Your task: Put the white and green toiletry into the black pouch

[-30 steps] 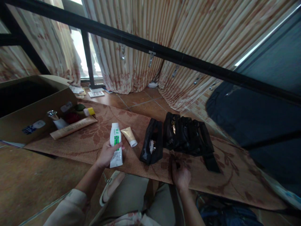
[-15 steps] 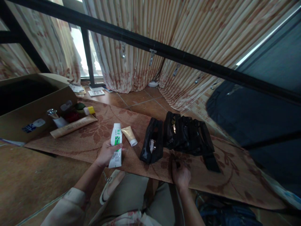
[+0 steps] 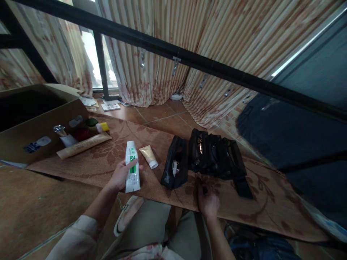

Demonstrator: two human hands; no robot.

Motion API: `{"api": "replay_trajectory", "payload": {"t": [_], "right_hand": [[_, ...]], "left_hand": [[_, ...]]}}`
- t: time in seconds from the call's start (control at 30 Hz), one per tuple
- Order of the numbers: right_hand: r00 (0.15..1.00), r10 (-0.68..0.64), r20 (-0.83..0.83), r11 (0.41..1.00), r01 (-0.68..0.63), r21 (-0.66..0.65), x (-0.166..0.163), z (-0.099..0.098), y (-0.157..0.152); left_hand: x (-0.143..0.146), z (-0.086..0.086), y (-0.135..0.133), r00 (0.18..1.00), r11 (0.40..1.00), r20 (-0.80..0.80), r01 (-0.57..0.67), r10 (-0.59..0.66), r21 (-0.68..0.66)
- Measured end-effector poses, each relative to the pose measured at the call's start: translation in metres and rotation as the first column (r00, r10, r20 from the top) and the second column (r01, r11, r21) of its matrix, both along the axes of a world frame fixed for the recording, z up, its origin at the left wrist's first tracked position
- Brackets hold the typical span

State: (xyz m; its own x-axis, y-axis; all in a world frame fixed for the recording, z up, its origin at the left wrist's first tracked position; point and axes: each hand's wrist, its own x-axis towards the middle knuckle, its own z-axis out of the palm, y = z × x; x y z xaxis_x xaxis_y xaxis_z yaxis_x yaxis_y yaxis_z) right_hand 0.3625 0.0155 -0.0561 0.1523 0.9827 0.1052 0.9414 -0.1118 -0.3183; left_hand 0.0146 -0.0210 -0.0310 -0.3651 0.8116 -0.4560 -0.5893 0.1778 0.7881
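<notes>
My left hand (image 3: 121,175) is closed around a white squeeze tube (image 3: 132,168) with a green label, its cap pointing away from me. Just right of it, a small gold tube (image 3: 149,156) with a white cap lies on the patterned cloth. My right hand (image 3: 208,200) rests curled at the near edge of the cloth, with nothing visible in its fingers. Beyond it stands a black mesh pouch (image 3: 175,162) containing a small clear-and-white item. To the right, several more black pouches (image 3: 217,155) stand in a row, one showing something gold inside.
A cardboard box (image 3: 40,126) stands at the left. Beside it lie a long beige tube (image 3: 84,145), a yellow-capped item (image 3: 103,127) and a silver-topped bottle (image 3: 65,136). A dark metal bar (image 3: 162,50) crosses above, before the curtains (image 3: 151,79).
My left hand has turned the white tube slightly, its cap end shifting left and its label showing more fully. My right hand stays in place.
</notes>
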Motion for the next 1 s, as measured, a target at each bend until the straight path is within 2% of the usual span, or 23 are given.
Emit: {"api": "replay_trajectory", "payload": {"t": [0.23, 0.5, 0.83, 1.0], "right_hand": [[0.999, 0.047, -0.015, 0.996, -0.046, 0.080, 0.0028, -0.0050, 0.0013], [1.000, 0.021, 0.002, 0.999, -0.021, 0.027, 0.0002, 0.0006, -0.0010], [1.000, 0.017, 0.006, 0.999, -0.017, 0.030, 0.0013, -0.0011, 0.0005], [1.000, 0.011, 0.014, 1.000, -0.011, 0.018, 0.0005, -0.0004, 0.0004]], "left_hand": [[0.0001, -0.0027, 0.0002, 1.000, 1.000, 0.014, -0.012, 0.012, 0.027], [0.0021, -0.0005, -0.0042, 0.998, 0.999, -0.054, -0.006, 0.009, 0.053], [0.0017, 0.0012, 0.0022, 0.997, 0.997, 0.043, -0.066, 0.064, 0.045], [0.0003, -0.0026, 0.0022, 0.999, 0.999, 0.020, -0.045, 0.045, 0.021]]}}
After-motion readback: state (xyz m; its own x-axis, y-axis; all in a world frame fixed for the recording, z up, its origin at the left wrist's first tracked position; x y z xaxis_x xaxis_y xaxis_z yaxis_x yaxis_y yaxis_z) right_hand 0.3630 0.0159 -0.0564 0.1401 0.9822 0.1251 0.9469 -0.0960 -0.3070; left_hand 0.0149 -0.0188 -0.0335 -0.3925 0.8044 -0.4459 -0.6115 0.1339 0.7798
